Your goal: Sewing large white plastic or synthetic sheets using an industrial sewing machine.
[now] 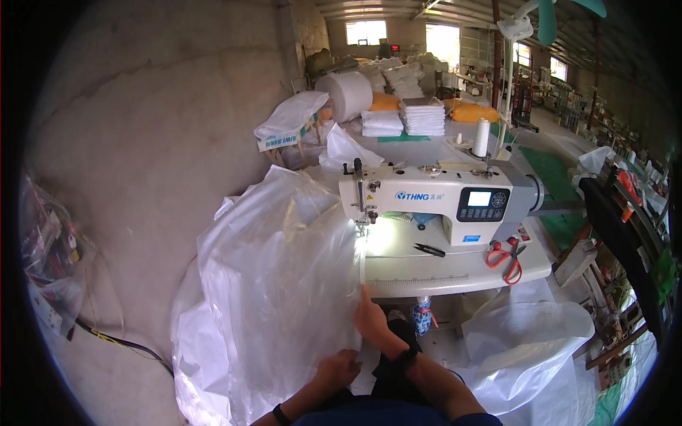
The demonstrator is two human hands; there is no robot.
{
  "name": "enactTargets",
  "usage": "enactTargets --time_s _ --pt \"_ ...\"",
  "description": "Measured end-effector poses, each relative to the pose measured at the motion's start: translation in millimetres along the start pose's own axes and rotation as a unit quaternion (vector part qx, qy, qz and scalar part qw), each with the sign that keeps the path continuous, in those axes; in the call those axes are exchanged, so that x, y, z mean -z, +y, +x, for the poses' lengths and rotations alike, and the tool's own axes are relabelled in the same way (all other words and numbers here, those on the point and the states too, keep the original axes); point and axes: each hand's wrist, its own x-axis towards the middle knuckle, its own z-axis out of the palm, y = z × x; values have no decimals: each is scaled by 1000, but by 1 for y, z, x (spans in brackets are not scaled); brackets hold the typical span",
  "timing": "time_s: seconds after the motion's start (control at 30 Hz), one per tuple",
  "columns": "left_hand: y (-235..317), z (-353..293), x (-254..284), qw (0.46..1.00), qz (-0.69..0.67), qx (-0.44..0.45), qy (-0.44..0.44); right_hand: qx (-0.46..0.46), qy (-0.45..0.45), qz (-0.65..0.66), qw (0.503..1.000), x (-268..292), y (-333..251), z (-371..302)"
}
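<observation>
A big sheet of clear plastic film [277, 284] hangs off the left end of the sewing table [462, 273] and piles on the floor. Its folded edge runs up under the needle of a white sewing machine [433, 199]. My right hand [371, 317] pinches that edge strip just in front of the table. My left hand [338, 369] presses on the film lower down, near my lap. Both wrists wear dark bands.
Red-handled scissors [504, 259] and small black snips [430, 250] lie on the table. A thread cone [482, 137] stands behind the machine. More film [526, 341] lies on the floor at the right. Stacked white sacks [423, 117] and a large roll [348, 94] sit behind. A concrete wall is at the left.
</observation>
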Motion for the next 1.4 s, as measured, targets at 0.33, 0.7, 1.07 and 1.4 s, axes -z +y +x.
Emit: enactTargets --time_s 0.33,0.7,1.07,1.4 --pt "23 53 36 996 27 -8 79 -10 24 206 978 -41 49 -23" --pt "-96 258 -9 977 151 -91 116 -19 -196 299 934 -30 27 -46" --pt "-114 281 14 991 -1 -29 128 -158 -324 352 864 -10 88 -87" --pt "-127 277 20 988 -37 -7 148 -166 -350 390 835 -18 88 -87"
